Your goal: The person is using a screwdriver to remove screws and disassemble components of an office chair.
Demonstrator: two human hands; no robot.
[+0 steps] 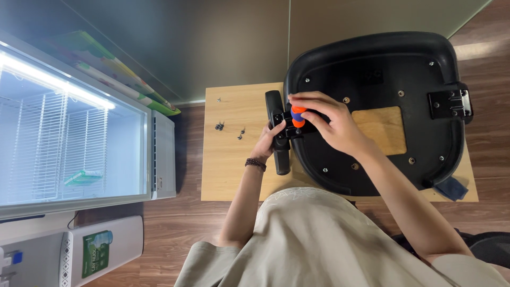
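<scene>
head view, frame centre: my left hand (pixel 265 142) clamps the stiff black armrest (pixel 278 133) mid-length, right hand (pixel 330 123) closed round the light orange-blue screwdriver (pixel 297 116) handle against the rigid seat shell (pixel 372 79).

Sharp, evenly lit view; glare from the lit freezer (pixel 74 122) at left, edges slightly bowed.

The person wears a loose, pale beige garment, its folds filling the view at six o'clock. Both arms are bare below the sleeves. A dark beaded bracelet (pixel 255 164) circles the wrist of the left hand (pixel 268 142).
</scene>
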